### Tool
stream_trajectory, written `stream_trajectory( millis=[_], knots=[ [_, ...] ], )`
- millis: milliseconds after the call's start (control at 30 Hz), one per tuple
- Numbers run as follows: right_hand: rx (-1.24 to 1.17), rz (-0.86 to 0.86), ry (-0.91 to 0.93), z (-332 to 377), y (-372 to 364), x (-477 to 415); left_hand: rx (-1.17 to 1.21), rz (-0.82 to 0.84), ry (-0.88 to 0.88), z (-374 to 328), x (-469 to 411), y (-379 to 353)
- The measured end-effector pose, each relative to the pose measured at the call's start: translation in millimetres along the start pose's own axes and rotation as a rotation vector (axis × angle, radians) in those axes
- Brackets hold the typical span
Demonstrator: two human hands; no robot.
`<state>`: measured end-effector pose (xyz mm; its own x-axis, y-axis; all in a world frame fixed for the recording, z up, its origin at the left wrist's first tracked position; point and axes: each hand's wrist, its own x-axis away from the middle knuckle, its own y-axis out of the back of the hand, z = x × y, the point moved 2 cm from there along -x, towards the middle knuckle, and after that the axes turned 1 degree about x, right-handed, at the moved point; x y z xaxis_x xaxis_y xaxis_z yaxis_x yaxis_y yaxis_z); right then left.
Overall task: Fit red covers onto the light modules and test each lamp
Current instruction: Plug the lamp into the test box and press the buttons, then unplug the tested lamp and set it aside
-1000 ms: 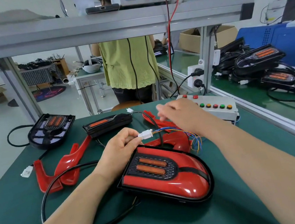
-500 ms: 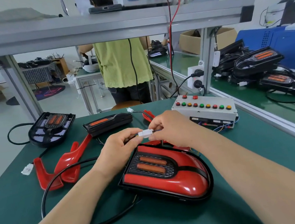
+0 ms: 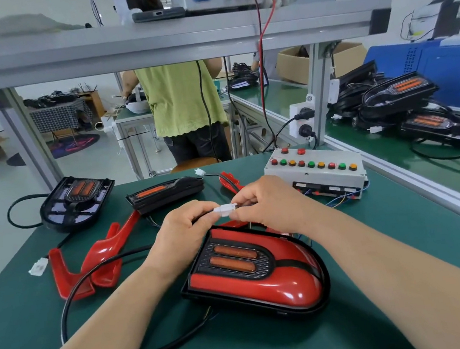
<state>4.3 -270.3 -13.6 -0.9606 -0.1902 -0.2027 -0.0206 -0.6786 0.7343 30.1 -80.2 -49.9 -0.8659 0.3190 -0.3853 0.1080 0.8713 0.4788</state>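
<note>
Both forearms reach in from the near edge of the green tabletop [image 3: 387,228] and meet over its middle. The left hand [image 3: 183,231] is curled, thumb and forefinger pinching one end of a small white plastic connector [image 3: 225,210]. The right hand [image 3: 266,204], knuckles up, pinches the other end, so the two hands are together on it. Whether the plug's halves are fully seated I cannot tell, since fingers cover the joint.

Just under the hands, toward the near edge, lies the lamp [image 3: 318,305]: a black, round-nosed base with a glossy red cover [image 3: 264,285] fitted on it. A black honeycomb-textured insert in the cover holds two oblong amber lenses. A black rubbery cable [image 3: 73,295] loops out from it toward the left edge.

Left of the hands lie loose red covers [image 3: 100,255], shiny and forked, overlapping each other. At the far left corner sits a bare black light module [image 3: 75,200] with an open ribbed frame. Near the far right corner stands a grey test box [image 3: 316,173] with a row of round red, green and yellow buttons; thin coloured wires trail from its front.
</note>
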Motion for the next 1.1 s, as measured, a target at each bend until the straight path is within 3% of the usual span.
stream_trajectory(
  millis=[100, 267, 567, 733, 833, 1000, 1100],
  knots=[
    [0.027, -0.007, 0.018, -1, -1, 0, -0.021, 0.001, 0.0, 0, 0, -1],
    [0.132, -0.09, -0.067, -23, 17, 1, -0.042, -0.157, 0.076, 11, -3, 22],
    [0.493, 0.007, -0.134, -44, 13, 9, -0.139, -0.099, 0.055, 0, -3, 30],
    [0.456, -0.153, -0.021, -20, 26, 28, -0.118, -0.137, 0.048, -29, -1, 65],
    [0.392, -0.183, -0.073, -6, 32, 48, -0.241, 0.003, 0.081, -44, 13, 80],
    [0.499, 0.049, -0.256, -9, 27, 78, -0.555, 0.536, 0.248, -54, 64, 84],
    [0.461, 0.142, -0.327, -15, 23, 84, -0.722, 0.67, 0.323, -48, 93, 76]
  ],
)
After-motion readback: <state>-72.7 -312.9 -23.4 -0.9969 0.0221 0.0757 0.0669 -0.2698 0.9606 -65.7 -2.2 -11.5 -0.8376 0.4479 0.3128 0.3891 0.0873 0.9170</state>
